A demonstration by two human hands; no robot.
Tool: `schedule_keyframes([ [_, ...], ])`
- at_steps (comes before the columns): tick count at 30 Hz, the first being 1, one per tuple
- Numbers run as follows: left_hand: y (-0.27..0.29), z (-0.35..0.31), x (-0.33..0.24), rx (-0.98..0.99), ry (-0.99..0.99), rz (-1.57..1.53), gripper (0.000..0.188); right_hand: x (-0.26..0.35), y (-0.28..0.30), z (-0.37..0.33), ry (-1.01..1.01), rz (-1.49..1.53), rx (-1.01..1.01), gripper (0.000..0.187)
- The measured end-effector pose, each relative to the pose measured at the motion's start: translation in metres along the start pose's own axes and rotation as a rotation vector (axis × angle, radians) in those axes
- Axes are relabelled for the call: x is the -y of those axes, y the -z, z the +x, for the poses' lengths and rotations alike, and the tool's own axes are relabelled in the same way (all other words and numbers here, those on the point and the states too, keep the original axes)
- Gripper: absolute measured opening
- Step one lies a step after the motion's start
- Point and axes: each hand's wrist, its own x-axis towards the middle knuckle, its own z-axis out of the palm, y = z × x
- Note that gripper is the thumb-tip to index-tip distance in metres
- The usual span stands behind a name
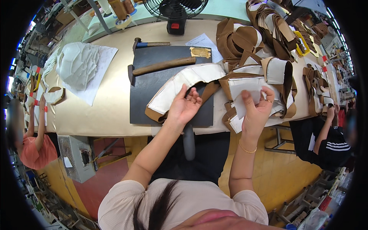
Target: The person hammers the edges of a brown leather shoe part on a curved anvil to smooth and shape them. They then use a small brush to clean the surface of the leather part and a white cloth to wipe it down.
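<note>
A curved brown piece with a white lining (180,83), like a shoe upper, lies on the dark grey board (143,111). My left hand (185,106) is palm up over its inner edge. The thumb stands apart from the half-curled fingers, and I see nothing held in them. My right hand (257,109) is raised in front of a pile of similar brown and white pieces (281,73). Its thumb and bent forefinger are apart, close to a white lining flap (245,86). Its other fingers are partly hidden.
A wooden-handled hammer (165,66) lies on the board; a blue-handled hammer (153,44) is behind it. White cut pieces (78,65) are stacked at left. A black fan (176,27) stands at the back. Co-workers sit at left (38,149) and right (324,142).
</note>
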Motion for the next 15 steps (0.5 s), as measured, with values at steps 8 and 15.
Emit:
schedule_keyframes([
  [8,-0.102,-0.101,-0.104,0.238,-0.849,0.751,0.030,-0.001,0.017,0.004,-0.148,0.157,0.106,0.031],
  [15,-0.095,-0.105,-0.076,0.051,-0.854,1.038,0.031,-0.022,-0.018,-0.021,-0.312,0.208,0.241,0.023],
])
